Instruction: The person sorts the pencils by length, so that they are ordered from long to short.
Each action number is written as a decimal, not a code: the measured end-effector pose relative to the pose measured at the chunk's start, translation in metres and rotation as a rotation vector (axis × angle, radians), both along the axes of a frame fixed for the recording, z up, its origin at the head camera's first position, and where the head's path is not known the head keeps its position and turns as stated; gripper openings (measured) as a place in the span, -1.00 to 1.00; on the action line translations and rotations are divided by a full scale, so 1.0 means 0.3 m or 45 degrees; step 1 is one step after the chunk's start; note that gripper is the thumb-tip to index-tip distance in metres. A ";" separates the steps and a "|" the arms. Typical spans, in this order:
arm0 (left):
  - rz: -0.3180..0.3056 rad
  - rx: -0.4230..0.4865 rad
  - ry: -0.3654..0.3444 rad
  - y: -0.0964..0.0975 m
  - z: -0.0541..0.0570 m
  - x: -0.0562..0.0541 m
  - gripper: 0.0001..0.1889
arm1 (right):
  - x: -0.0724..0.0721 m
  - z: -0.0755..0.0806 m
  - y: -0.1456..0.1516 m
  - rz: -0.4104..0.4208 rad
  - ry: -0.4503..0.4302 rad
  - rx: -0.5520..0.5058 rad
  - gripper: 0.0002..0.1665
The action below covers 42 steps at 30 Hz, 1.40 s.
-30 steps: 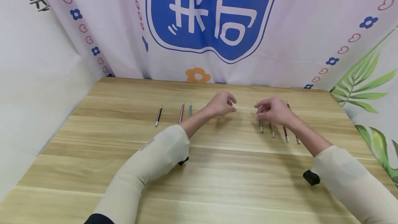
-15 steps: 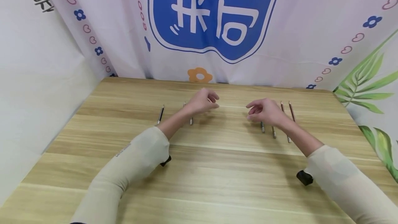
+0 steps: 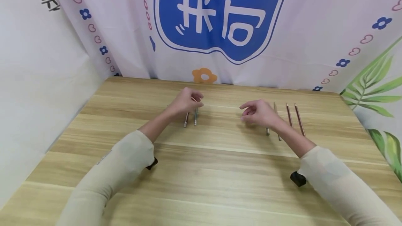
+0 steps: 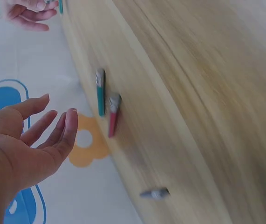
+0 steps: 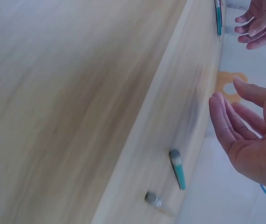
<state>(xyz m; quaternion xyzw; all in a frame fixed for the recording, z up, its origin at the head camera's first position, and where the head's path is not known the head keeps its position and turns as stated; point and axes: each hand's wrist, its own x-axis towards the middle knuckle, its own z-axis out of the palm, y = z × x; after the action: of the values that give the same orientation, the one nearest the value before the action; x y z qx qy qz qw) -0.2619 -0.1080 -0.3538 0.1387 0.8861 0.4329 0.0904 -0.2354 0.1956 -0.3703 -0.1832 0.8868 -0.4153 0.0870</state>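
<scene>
My left hand (image 3: 185, 101) hovers over the table with loosely bent fingers, holding nothing. Under and beside it lie a teal pencil (image 3: 196, 117) and a pink-red pencil (image 3: 186, 120), eraser ends toward me. A black pencil (image 4: 155, 193) shows in the left wrist view; my arm mostly hides it from the head camera. My right hand (image 3: 258, 112) also hangs relaxed above the table, its fingers parted from the thumb. Near it are another teal pencil (image 5: 178, 170), partly covered in the head view, a gold-toned pencil (image 3: 275, 107) and two reddish pencils, one inner (image 3: 289, 114) and one outer (image 3: 299, 119).
The wooden table (image 3: 201, 177) reaches back to a printed cloth (image 3: 132, 44) with a blue emblem. A white wall (image 3: 41, 79) stands to the left. Leaf-patterned cloth (image 3: 370, 86) borders the right side. A black device (image 3: 298, 179) sits under my right sleeve.
My left hand has moved left from the middle to over the left pencils. My right hand has shifted slightly left, uncovering more of the right-hand pencils. The view has turned a little.
</scene>
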 end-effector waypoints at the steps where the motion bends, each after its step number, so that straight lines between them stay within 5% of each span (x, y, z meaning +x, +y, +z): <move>1: 0.009 -0.003 -0.002 -0.013 0.000 0.003 -0.63 | -0.001 -0.002 -0.009 0.001 0.000 -0.004 -0.51; 9: 0.070 -0.025 -0.025 -0.115 0.008 0.019 -0.61 | -0.018 -0.003 -0.100 -0.005 -0.115 -0.107 -0.49; 21: 0.147 0.145 -0.166 -0.229 0.011 0.029 -0.57 | -0.044 0.002 -0.263 -0.005 -0.172 -0.183 -0.48; 42: 0.189 0.365 -0.428 -0.288 -0.003 0.032 -0.55 | -0.093 -0.023 -0.516 0.022 -0.194 -0.266 -0.56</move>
<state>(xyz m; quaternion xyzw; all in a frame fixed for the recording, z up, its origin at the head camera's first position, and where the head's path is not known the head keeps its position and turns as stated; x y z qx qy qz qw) -0.2522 -0.1944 -0.3548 0.0105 0.7958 0.5768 0.1839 -0.2633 0.0409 -0.3772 -0.1666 0.8278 -0.5176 0.1381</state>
